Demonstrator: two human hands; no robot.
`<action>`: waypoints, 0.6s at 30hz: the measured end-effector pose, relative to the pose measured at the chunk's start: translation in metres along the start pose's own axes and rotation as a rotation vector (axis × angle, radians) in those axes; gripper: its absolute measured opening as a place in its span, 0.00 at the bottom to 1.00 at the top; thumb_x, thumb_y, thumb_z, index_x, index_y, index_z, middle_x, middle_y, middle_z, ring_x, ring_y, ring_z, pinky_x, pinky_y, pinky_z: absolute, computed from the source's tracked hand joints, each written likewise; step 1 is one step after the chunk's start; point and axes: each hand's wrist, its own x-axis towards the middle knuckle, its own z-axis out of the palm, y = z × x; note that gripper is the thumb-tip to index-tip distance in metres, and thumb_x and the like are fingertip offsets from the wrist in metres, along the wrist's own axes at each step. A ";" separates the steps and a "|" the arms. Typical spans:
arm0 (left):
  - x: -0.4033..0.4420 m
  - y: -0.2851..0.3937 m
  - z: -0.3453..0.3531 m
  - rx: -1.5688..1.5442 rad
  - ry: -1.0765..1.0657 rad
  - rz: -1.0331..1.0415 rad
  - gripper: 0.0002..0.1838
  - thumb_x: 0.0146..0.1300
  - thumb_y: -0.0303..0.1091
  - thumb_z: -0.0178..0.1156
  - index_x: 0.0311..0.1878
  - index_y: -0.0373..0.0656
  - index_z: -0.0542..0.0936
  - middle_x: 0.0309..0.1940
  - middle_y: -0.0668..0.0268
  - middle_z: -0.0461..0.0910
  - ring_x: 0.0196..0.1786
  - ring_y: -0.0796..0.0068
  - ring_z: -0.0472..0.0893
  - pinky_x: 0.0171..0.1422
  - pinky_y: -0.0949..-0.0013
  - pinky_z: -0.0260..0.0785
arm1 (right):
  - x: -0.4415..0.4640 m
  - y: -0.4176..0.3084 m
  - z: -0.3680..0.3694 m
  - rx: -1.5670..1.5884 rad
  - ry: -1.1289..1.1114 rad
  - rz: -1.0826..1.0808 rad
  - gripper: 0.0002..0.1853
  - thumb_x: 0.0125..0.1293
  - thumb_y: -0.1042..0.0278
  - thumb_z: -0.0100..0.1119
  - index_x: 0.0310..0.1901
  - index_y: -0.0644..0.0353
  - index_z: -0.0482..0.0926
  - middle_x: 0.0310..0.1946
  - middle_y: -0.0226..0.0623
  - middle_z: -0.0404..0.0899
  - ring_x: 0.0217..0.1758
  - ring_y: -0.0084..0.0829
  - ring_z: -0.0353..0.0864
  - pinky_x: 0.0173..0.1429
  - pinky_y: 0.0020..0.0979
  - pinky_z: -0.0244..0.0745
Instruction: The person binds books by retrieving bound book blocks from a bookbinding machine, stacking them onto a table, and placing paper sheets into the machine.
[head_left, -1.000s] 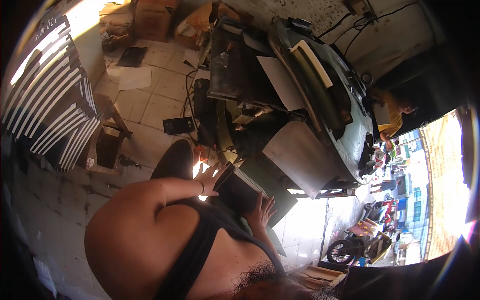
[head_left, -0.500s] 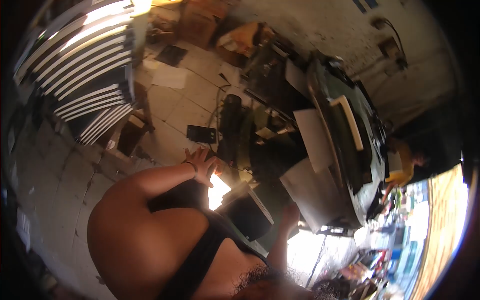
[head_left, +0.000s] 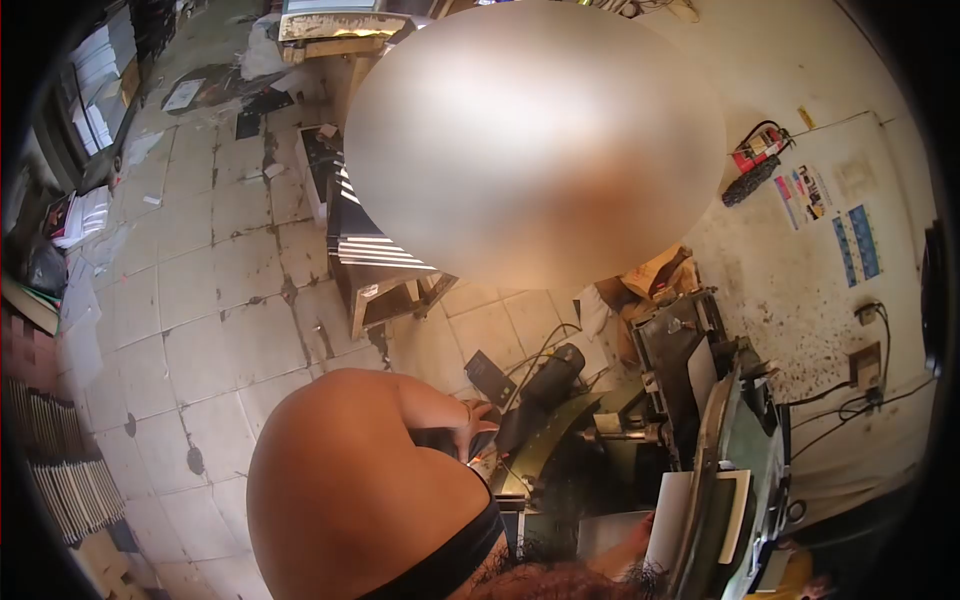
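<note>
My left hand (head_left: 472,425) is low in front of me, beside the green machine (head_left: 555,440). Its fingers look spread and slightly bent over a dark flat piece by my body; I see no firm grip. Further right, my right hand (head_left: 632,548) reaches to the machine, close to a pale sheet (head_left: 605,532) and a white board (head_left: 668,515) standing against the machine's upright plate (head_left: 705,470). Its fingertips are mostly hidden, so whether it holds the sheet cannot be made out. A cream strip (head_left: 737,515) lies on the plate.
A dark cylindrical motor (head_left: 555,370) with cables sits beyond my left hand. A wooden stand (head_left: 385,310) holds striped dark boards (head_left: 375,250). Stacked books (head_left: 60,480) line the far left. A fire extinguisher (head_left: 757,148) hangs on the wall. A blurred oval covers the upper middle.
My view has swung up and leftward, so the machine and my hands appear lower and further right. The black-covered stack in front of me is now mostly hidden by my shoulder.
</note>
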 end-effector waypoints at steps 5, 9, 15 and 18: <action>-0.004 0.001 -0.006 0.003 -0.017 0.003 0.78 0.32 0.74 0.79 0.86 0.73 0.42 0.87 0.55 0.27 0.85 0.33 0.32 0.83 0.28 0.41 | 0.003 -0.006 0.029 -0.134 0.175 -0.064 0.24 0.74 0.55 0.61 0.65 0.61 0.79 0.66 0.47 0.80 0.70 0.46 0.77 0.72 0.48 0.75; 0.000 0.001 -0.005 0.015 -0.012 0.004 0.78 0.33 0.75 0.79 0.86 0.72 0.42 0.87 0.56 0.28 0.85 0.34 0.32 0.83 0.29 0.42 | -0.002 -0.020 0.032 -0.170 0.267 -0.081 0.24 0.74 0.55 0.61 0.64 0.61 0.79 0.65 0.47 0.80 0.70 0.46 0.77 0.72 0.48 0.76; 0.038 -0.022 0.024 0.135 0.022 0.098 0.77 0.35 0.79 0.75 0.86 0.67 0.44 0.86 0.50 0.34 0.85 0.35 0.31 0.86 0.36 0.37 | -0.009 -0.038 0.038 -0.163 0.367 -0.142 0.23 0.73 0.56 0.62 0.63 0.61 0.80 0.65 0.47 0.80 0.70 0.45 0.77 0.71 0.47 0.77; -0.006 0.006 -0.013 0.078 -0.007 0.023 0.78 0.32 0.78 0.77 0.86 0.65 0.44 0.86 0.45 0.33 0.85 0.32 0.33 0.86 0.38 0.39 | -0.006 -0.042 0.044 -0.148 0.354 -0.193 0.22 0.73 0.57 0.62 0.62 0.61 0.80 0.65 0.46 0.80 0.70 0.45 0.77 0.70 0.47 0.77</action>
